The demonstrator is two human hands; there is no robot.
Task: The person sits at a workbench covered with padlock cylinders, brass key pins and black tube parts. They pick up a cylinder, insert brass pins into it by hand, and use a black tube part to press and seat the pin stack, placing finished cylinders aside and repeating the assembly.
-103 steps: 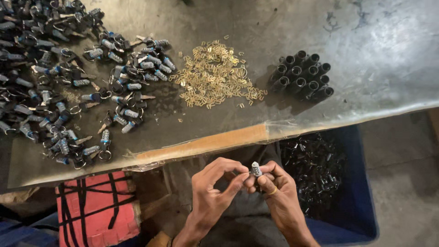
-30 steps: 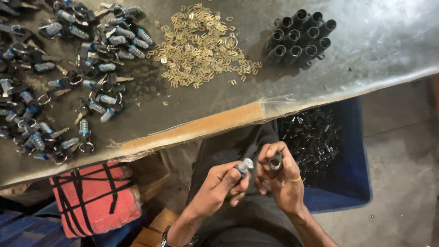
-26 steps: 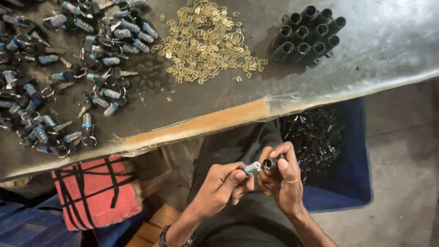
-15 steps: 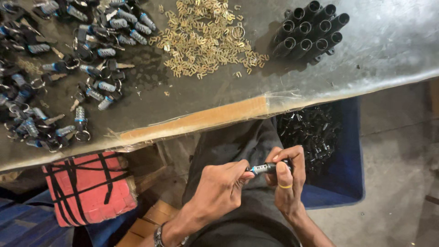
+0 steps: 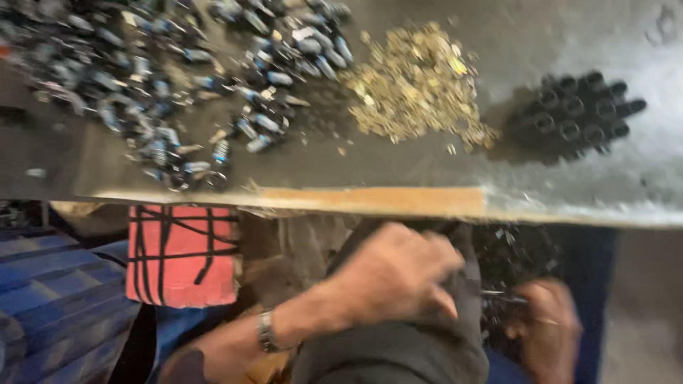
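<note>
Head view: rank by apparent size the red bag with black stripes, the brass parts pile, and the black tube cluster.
1. Red bag with black stripes, clearly largest, though it sits below the table and nearer the camera.
2. Brass parts pile.
3. Black tube cluster.
The last two look close, and motion blur makes that order unsure.

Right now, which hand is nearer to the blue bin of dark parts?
The right hand is nearer, over the blue bin. The left hand is beside it, over the lap.
</note>
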